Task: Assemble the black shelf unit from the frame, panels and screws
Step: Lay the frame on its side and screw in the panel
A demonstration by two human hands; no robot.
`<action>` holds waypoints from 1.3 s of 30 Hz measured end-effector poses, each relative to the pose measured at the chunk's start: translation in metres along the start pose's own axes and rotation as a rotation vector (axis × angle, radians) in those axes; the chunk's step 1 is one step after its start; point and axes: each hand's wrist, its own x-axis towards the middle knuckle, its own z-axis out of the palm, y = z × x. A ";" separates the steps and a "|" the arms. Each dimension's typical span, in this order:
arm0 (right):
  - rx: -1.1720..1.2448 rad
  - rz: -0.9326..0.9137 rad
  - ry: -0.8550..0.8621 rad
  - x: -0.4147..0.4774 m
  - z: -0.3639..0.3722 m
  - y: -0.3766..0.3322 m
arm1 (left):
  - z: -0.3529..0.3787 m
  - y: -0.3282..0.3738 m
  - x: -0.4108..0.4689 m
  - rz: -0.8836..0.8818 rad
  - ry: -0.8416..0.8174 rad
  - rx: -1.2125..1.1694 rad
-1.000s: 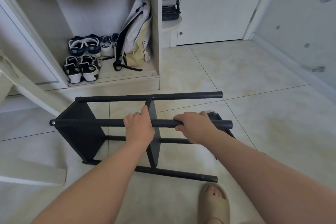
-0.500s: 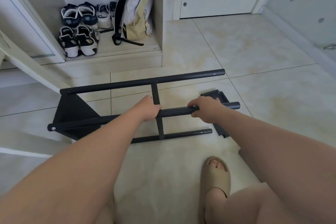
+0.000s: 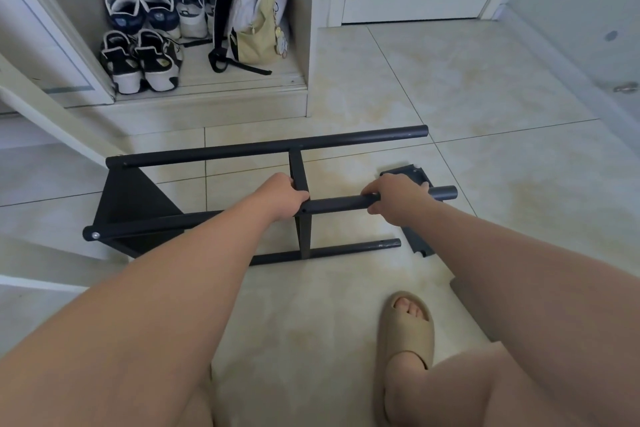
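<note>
Gripping frame rod, left hand and right hand both clamped.
Panel half hidden by right arm; rod lower than a second ago.

Soft, even light is filling the scene, bright, with no harsh glare. The floor beyond the grip is giving off a pale sheen. The frame is catching a thin highlight between the left hand and the right hand and is casting only faint, diffuse shadows below. Detail around the grip is showing sharp. Far up-left of it, the cabinet edges are leaning and bowing from the wide lens. The arms nearest the camera are looking stretched and soft.
</note>
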 end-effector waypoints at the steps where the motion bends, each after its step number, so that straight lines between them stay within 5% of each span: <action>1: 0.000 0.002 -0.018 -0.001 -0.001 -0.001 | -0.002 -0.001 0.000 -0.007 -0.015 0.015; 39: -0.087 -0.101 -0.208 -0.017 -0.010 -0.005 | -0.009 -0.011 -0.002 -0.018 -0.167 0.016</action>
